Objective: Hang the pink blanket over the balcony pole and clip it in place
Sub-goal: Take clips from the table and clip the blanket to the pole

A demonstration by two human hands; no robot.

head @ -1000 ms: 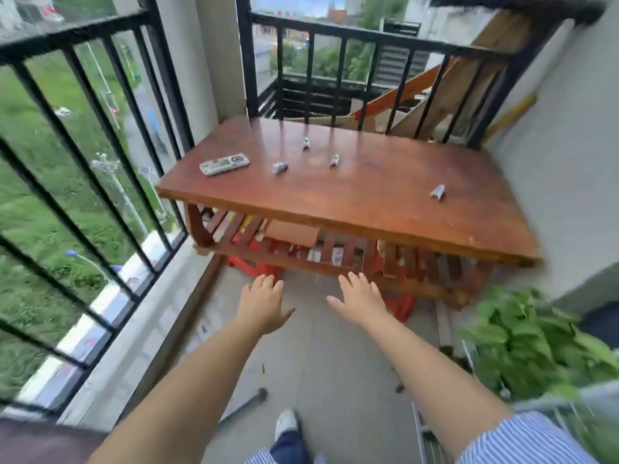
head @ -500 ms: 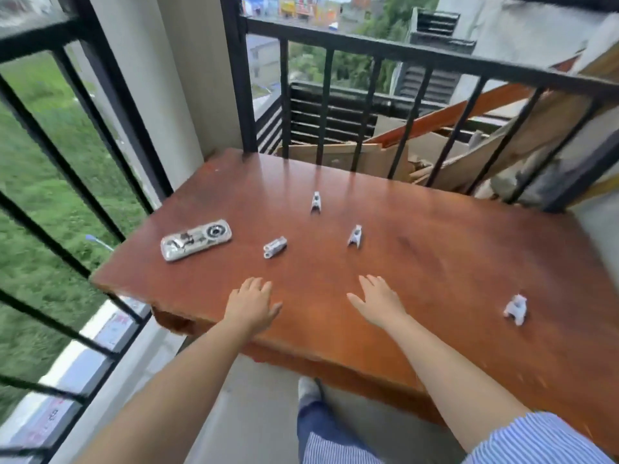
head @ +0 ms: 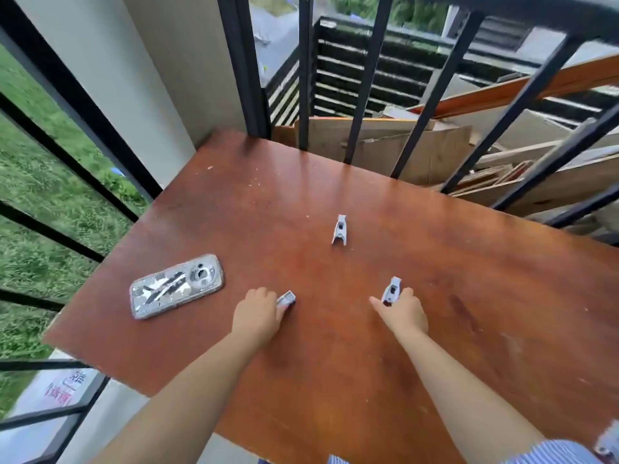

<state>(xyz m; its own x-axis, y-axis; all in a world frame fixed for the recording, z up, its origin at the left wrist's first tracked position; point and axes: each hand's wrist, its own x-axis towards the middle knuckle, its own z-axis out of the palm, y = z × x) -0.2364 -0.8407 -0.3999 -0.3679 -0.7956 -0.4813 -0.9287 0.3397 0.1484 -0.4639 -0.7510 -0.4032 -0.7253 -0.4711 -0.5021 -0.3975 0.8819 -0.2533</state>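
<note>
Reddish-brown wooden table point(head: 368, 329): bears every item listed. Black metal balcony railing point(head: 435, 105): bare, nothing hung on it. Pink blanket: not in view; hanging and clipping apparently both left to do. Silver patterned phone point(head: 176, 285): lies near the left edge. Left hand point(head: 258, 316): fingers curled onto a small grey-white plastic clip point(head: 285, 299). Right hand point(head: 402, 313): grasps a second grey-white clip point(head: 391, 290). Third grey-white clip point(head: 340, 230): untouched, farther back. Stage: gathering clips.
</note>
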